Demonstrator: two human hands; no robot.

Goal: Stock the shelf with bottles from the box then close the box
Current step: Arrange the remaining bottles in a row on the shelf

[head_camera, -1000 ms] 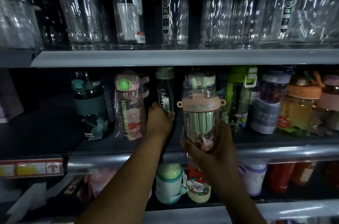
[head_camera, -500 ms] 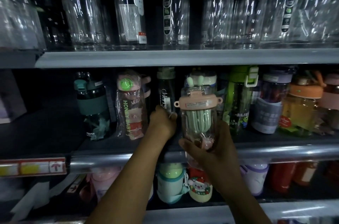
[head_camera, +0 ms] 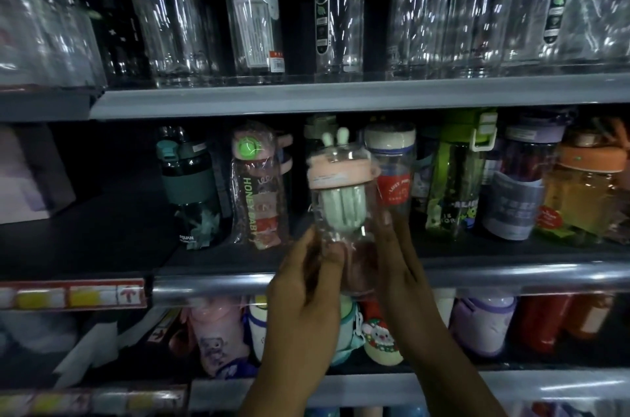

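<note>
Both hands on it now. The clear plastic rabbit-ear bottle has a round body, a pink lid, two mint-green ears on top and a ribbed mint piece inside, all under crinkly clear film. It is held upright in the air before the middle shelf, base in front of the shiny metal rail, not set down. The left hand curls its fingers round the lower left side. The right hand clasps the lower right, thumb up the wall.

Half a second ago the right hand carried it alone while the left reached in at a slim dark bottle. The left has come onto the bottle, and the bottle has slid left, uncovering a clear cylinder bottle with a white lid and red label.

On that shelf, from the left, stand:
- a dark green bottle with a teal band
- a film-wrapped pink bottle lettered HONEY BABY
- a bright green translucent bottle
- a purple-lidded bottle in a grey sleeve
- an amber bottle with an orange lid

Above them is a row of tall clear glossy bottles.
</note>
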